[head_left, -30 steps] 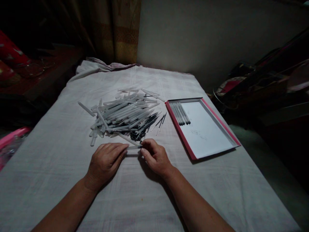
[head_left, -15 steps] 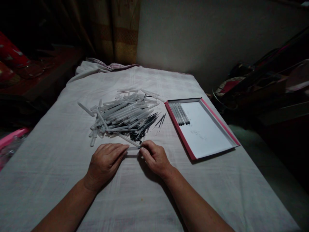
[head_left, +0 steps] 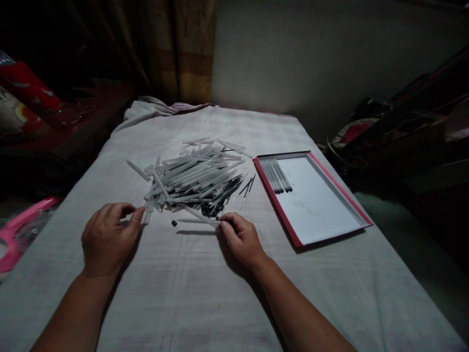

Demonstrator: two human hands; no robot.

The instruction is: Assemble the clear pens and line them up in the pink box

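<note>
My right hand (head_left: pixel 240 239) pinches one end of a clear pen (head_left: pixel 198 222) between thumb and fingers, holding it level just above the cloth. Near the pen's free end lies a small black plug (head_left: pixel 174 223). At the left edge of a large heap of clear pen barrels (head_left: pixel 198 173), my left hand (head_left: pixel 113 237) has its thumb and forefinger closed at a clear pen cap (head_left: pixel 147 215); the other fingers are curled. Dark refills and black pieces (head_left: pixel 227 190) lie at the heap's right front.
Right of the heap stands a shallow red-edged box lid (head_left: pixel 278 220) with a row of pens (head_left: pixel 276 176) along its left end. A pale checked cloth (head_left: pixel 190 303) covers the table. A pink-handled item (head_left: pixel 29 220) is beyond the left edge.
My left hand has let go of the pen and moved left to the heap's edge. The black plug now shows on the cloth. My right hand still holds the pen.
</note>
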